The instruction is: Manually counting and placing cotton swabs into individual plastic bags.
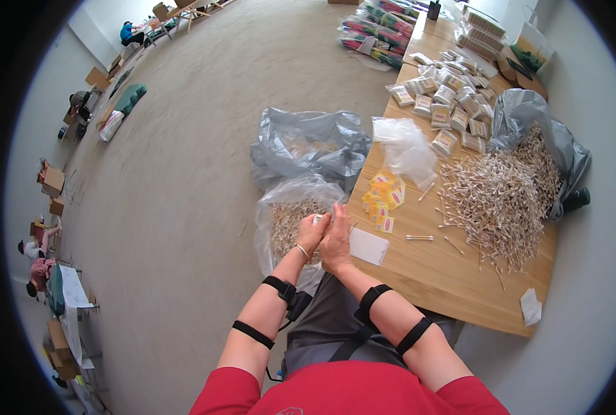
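In front of my body, above a clear plastic bag (261, 228) of loose cotton swabs, my two hands meet. My left hand (309, 235) is closed around a small bunch of cotton swabs (318, 219), whose white tips just show between the fingers. Pressed against the same bunch from the right is my right hand (335, 242), fingers close together and partly hidden. A blank white card (369, 247) lies on the table edge beside it. Yellow-and-white printed cards (384, 197) are spread a little farther off.
On the wooden table (425, 277) are a large heap of swabs (495, 200), flat clear bags (408, 149) and many filled packets (453, 104). A grey plastic bag (308, 142) stands left of the table. Colourful bundles (377, 34) lie beyond. Other people sit far left.
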Demonstrator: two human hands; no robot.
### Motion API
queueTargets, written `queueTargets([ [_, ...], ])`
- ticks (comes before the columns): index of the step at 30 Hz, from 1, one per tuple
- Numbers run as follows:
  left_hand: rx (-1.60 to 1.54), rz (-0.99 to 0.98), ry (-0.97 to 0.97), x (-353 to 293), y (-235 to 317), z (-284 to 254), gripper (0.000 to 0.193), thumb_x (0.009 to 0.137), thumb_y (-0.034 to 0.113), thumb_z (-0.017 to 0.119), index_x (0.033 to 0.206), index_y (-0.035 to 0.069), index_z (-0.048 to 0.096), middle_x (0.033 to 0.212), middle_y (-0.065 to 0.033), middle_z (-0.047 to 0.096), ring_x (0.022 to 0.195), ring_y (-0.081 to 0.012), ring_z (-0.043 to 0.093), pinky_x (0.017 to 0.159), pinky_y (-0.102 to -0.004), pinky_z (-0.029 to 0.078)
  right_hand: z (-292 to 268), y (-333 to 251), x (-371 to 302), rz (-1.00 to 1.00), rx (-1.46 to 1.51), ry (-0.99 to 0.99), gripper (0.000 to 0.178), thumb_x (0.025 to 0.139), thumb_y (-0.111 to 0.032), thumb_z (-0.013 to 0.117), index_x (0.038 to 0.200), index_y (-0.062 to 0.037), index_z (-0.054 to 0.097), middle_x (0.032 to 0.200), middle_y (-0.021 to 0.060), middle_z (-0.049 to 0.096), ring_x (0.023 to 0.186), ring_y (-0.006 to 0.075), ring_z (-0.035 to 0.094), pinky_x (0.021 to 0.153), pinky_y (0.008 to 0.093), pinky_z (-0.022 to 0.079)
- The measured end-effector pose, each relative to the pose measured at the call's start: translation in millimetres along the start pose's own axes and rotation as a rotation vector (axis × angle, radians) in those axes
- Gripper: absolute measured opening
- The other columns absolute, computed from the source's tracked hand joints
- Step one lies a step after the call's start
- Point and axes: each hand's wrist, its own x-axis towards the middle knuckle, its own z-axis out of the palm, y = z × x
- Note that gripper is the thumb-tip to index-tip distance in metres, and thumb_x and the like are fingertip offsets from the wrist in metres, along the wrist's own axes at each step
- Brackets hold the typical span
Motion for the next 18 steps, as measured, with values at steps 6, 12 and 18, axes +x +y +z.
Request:
queueTargets([
  [6, -0.045, 0.121, -0.035, 5, 4, -14, 0.015, 0.089, 0.019, 0.064, 0.088, 0.004, 0.063, 0.077, 0.0011, 0.063, 0.066, -0.0051, 0.054, 0.058, -0.0212, 0.046, 15, -3, 1, -0.075, 0.054, 0.088, 0.049, 0.089, -0.004, 0.044, 0.136, 0.0011, 0.030, 0.143, 0.0238, 0.030, 0.137, 0.0411, 0.019, 0.112, 0.0508, 0.012],
  [12, 0.021, 0.292, 0.104, -8, 23, -35, 0.015, 0.087, 0.018, 0.066, 0.081, 0.005, 0.064, 0.071, 0.0039, 0.060, 0.061, -0.0035, 0.050, 0.052, -0.0207, 0.042, 18, -30, 1, -0.044, -0.015, 0.028, 0.059, 0.083, -0.001, 0.044, 0.139, 0.0015, 0.025, 0.148, 0.0242, 0.020, 0.140, 0.0391, 0.010, 0.113, 0.0498, 0.002],
  [18, -0.182, 0.457, 0.194, -43, 60, -18, 0.027, 0.087, 0.030, 0.066, 0.090, 0.003, 0.063, 0.076, 0.0021, 0.060, 0.065, -0.0053, 0.054, 0.058, -0.0212, 0.047, -11, -29, 22, 0.197, 0.281, 0.078, 0.059, 0.096, -0.037, 0.040, 0.139, 0.0014, 0.026, 0.146, 0.0259, 0.024, 0.138, 0.0385, 0.019, 0.112, 0.0421, 0.014],
])
